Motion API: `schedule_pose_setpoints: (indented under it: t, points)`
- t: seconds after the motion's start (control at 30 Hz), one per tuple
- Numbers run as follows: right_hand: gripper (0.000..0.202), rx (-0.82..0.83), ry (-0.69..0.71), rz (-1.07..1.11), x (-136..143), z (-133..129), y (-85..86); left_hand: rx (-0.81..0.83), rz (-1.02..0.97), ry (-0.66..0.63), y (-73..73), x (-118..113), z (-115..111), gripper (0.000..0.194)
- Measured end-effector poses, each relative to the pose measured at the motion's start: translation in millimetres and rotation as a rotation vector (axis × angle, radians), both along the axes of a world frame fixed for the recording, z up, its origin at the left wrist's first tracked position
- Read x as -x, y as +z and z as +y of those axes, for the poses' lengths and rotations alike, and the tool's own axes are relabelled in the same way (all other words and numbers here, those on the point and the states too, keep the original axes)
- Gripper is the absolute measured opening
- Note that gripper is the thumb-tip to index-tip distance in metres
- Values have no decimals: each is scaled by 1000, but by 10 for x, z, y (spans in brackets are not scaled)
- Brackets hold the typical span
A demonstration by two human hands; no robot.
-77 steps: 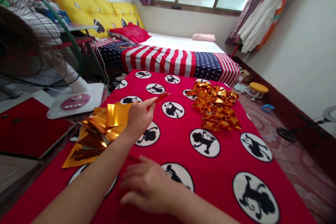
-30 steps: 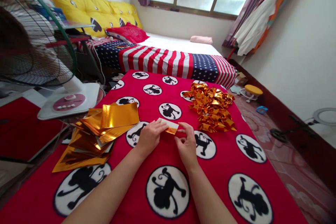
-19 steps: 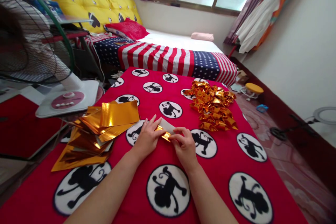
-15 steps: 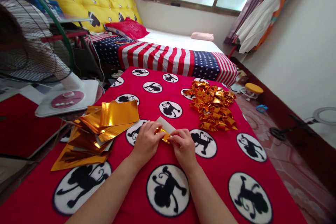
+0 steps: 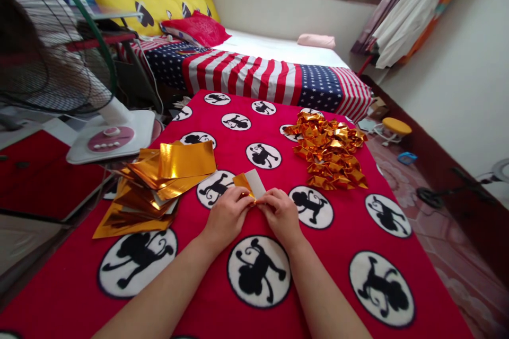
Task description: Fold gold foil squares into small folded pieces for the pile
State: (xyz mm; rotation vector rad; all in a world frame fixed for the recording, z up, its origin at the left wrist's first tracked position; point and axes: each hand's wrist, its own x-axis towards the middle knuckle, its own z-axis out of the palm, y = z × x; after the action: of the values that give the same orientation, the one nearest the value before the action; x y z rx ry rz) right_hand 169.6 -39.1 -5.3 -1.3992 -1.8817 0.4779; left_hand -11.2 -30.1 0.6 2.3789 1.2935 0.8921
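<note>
Between my two hands is a partly folded sheet of gold foil paper [image 5: 254, 182], its pale back showing beside a gold strip. My left hand [image 5: 227, 215] pinches its near left edge. My right hand [image 5: 280, 214] grips the near right edge, with fingertips almost meeting the left ones. The fingers hide the fold itself. To the left lies an untidy stack of flat gold foil sheets [image 5: 186, 160]. A heap of folded gold foil pieces [image 5: 332, 148] sits at the right, beyond my right hand.
The red cloth [image 5: 191, 296] with monkey prints covers the table. A fan [image 5: 115, 135] stands at the left edge. A bed with a striped and starred cover [image 5: 246, 77] lies beyond. On the floor at right are a yellow stool [image 5: 396, 126] and a dark round base [image 5: 421, 196].
The sheet has turned between my hands, and a gold strip now shows beside its pale back. My fingertips have come closer together. The whole view has shifted slightly.
</note>
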Motion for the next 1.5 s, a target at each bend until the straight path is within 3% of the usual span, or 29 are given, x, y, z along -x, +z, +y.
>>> schedule_pose_setpoints:
  t: [0.23,0.43,0.57,0.67,0.77,0.9,1.03,1.2,1.5]
  points:
    - [12,3,8,23,-17,5,-14,-3,217,15,-40,133,-466,68]
    - [12,24,7,26,-25,7,-19,-25,433,-119,-54,556,-958,96]
    - [12,28,6,22,-23,14,-7,11,456,-41,-107,827,-1090,102]
    - [12,27,5,19,-17,14,10,2,353,102,-65,810,-967,79]
    - [13,24,14,13,-11,4,21,-3,176,192,62,578,-684,56]
    - [13,25,33,0,-7,-10,20,39,46,64,187,219,-227,37]
    - [13,43,10,18,-2,-23,20,98,-19,-86,104,89,83,12]
    - [14,78,-25,44,0,-34,44,125,-175,-99,-25,125,159,14]
    - [10,98,-8,5,-3,-65,97,28,-124,-118,-55,128,151,14]
